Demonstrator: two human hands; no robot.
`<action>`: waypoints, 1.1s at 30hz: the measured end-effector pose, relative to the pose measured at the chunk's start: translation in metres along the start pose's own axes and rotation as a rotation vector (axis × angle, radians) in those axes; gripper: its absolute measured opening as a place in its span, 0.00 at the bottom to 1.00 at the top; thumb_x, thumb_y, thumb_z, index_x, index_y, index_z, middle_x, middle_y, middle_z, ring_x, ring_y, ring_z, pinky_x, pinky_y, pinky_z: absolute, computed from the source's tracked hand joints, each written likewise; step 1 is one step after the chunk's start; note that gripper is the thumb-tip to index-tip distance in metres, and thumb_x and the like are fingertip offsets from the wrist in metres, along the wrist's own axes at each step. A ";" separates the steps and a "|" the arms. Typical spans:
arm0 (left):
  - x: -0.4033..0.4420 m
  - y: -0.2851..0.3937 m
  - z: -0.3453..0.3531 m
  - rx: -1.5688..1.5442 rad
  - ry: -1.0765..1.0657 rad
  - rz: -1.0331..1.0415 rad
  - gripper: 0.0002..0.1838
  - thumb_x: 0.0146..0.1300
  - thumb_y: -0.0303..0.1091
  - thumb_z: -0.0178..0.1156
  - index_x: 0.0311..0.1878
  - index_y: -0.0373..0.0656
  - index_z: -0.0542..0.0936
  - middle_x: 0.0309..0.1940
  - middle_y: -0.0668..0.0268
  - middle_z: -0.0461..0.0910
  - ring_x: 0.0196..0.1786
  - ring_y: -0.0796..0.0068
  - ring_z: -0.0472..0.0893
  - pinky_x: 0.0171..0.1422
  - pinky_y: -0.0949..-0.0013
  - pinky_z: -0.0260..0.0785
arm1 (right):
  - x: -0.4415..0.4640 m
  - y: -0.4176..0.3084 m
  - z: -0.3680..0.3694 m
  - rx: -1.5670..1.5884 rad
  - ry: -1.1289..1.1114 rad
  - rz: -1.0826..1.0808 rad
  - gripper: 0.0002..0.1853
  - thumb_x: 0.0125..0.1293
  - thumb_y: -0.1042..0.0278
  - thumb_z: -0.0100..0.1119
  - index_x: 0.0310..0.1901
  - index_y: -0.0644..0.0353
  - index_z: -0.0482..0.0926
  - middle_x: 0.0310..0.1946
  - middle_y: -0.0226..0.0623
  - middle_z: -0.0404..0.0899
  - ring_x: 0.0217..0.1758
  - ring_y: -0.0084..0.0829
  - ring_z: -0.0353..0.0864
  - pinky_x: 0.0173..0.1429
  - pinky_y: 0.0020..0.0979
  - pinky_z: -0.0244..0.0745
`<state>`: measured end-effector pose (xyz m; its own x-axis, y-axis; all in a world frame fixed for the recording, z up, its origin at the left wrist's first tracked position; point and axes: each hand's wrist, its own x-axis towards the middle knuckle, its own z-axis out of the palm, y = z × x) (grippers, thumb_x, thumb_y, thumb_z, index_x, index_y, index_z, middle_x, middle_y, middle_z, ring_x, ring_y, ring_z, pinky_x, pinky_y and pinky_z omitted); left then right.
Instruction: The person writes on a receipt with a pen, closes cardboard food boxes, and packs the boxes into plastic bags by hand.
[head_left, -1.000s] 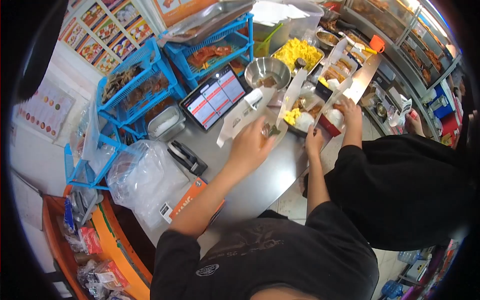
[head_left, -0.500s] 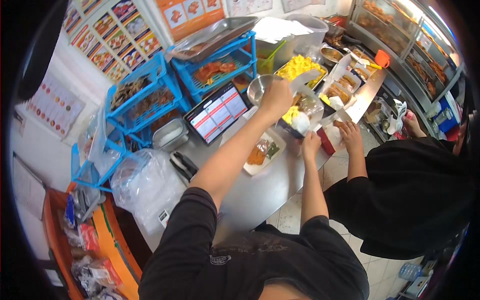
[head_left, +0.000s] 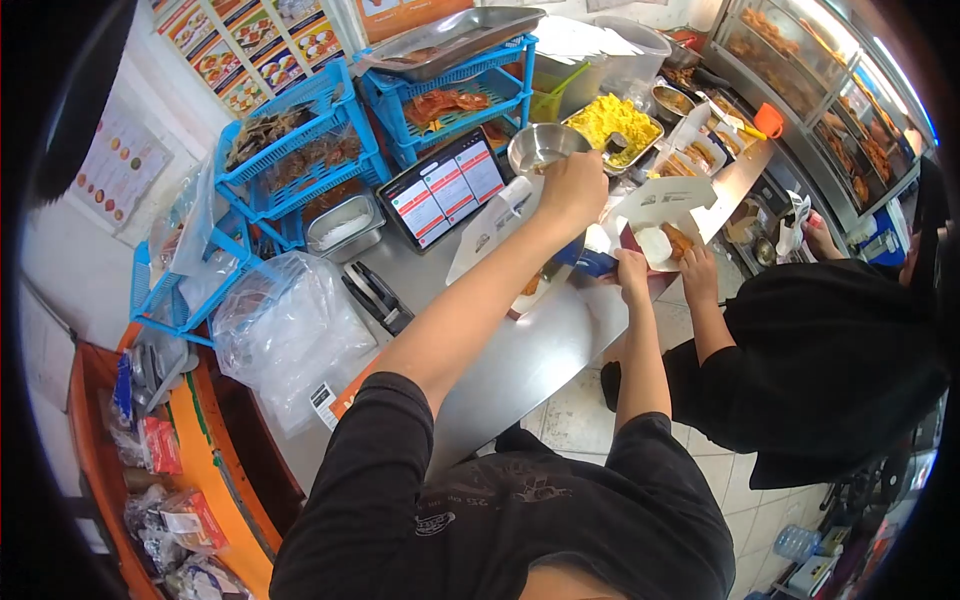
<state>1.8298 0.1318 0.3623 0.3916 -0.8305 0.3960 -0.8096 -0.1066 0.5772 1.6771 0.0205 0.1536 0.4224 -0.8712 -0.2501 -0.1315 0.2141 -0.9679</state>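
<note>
My left hand (head_left: 573, 195) is closed beside a steel bowl (head_left: 528, 152), above a blue takeaway box (head_left: 590, 262). A dark rounded end (head_left: 615, 143) shows just past its fingers; whether I hold it is unclear. My right hand (head_left: 631, 273) pinches the near edge of an open takeaway box (head_left: 672, 192), whose maroon side faces me. White rice (head_left: 653, 245) and a brown fried piece (head_left: 677, 240) lie inside. A co-worker's hand (head_left: 699, 275) touches that box from the right. Under my left forearm, a white carton (head_left: 487, 236) with food is partly hidden.
A tablet (head_left: 444, 192), tongs (head_left: 376, 298) and plastic bags (head_left: 292, 315) are on the steel counter (head_left: 485, 395). Blue racks (head_left: 290, 165) line the wall. A tray of yellow food (head_left: 605, 120) stands behind my left hand. The co-worker (head_left: 830, 360) stands close at right.
The view has shifted. My left hand has moved right, away from the steel bowl. The box at my right hand now shows its raised lid and contents; the co-worker's hand has moved slightly lower.
</note>
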 end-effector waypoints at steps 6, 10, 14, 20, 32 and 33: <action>-0.008 0.018 -0.014 0.060 -0.098 -0.042 0.11 0.59 0.29 0.52 0.37 0.29 0.79 0.35 0.40 0.81 0.41 0.40 0.81 0.49 0.48 0.73 | -0.021 -0.002 -0.007 0.031 -0.150 0.077 0.15 0.64 0.68 0.48 0.32 0.76 0.74 0.21 0.48 0.77 0.15 0.38 0.80 0.18 0.30 0.78; -0.043 0.021 -0.051 0.014 -0.049 -0.012 0.12 0.59 0.27 0.52 0.42 0.30 0.78 0.32 0.40 0.80 0.39 0.41 0.81 0.46 0.47 0.73 | -0.066 -0.020 -0.001 -0.105 -0.199 -0.046 0.16 0.68 0.66 0.48 0.31 0.72 0.75 0.21 0.47 0.79 0.16 0.36 0.80 0.20 0.30 0.77; -0.117 0.014 -0.142 -0.079 -0.008 -0.070 0.13 0.62 0.28 0.52 0.49 0.35 0.77 0.29 0.43 0.80 0.35 0.43 0.82 0.39 0.52 0.71 | -0.154 -0.058 0.025 -0.110 -0.272 -0.082 0.10 0.68 0.70 0.48 0.42 0.70 0.74 0.31 0.45 0.82 0.26 0.31 0.84 0.30 0.29 0.82; -0.254 -0.012 -0.259 -0.018 0.087 -0.179 0.13 0.67 0.25 0.51 0.54 0.38 0.76 0.27 0.57 0.81 0.24 0.73 0.77 0.32 0.70 0.67 | -0.301 -0.079 0.103 0.129 -0.633 0.135 0.33 0.65 0.80 0.52 0.68 0.68 0.47 0.61 0.53 0.63 0.54 0.43 0.80 0.51 0.35 0.85; -0.355 -0.093 -0.277 0.018 0.292 -0.282 0.11 0.67 0.24 0.53 0.50 0.36 0.79 0.35 0.55 0.83 0.36 0.65 0.84 0.43 0.70 0.73 | -0.320 -0.132 0.176 -0.667 -1.523 -0.132 0.09 0.70 0.66 0.59 0.37 0.64 0.77 0.22 0.29 0.77 0.26 0.19 0.78 0.30 0.24 0.73; -0.350 -0.097 -0.274 0.031 0.314 -0.280 0.11 0.67 0.25 0.53 0.49 0.35 0.80 0.36 0.55 0.83 0.37 0.64 0.84 0.44 0.70 0.73 | -0.302 -0.137 0.175 -0.347 -1.293 -0.225 0.05 0.67 0.73 0.58 0.36 0.66 0.79 0.24 0.32 0.79 0.25 0.22 0.80 0.31 0.23 0.73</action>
<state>1.8904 0.5826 0.3632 0.7090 -0.5606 0.4279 -0.6637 -0.3254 0.6735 1.7245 0.3312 0.3575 0.9719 0.2035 -0.1182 -0.0850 -0.1649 -0.9826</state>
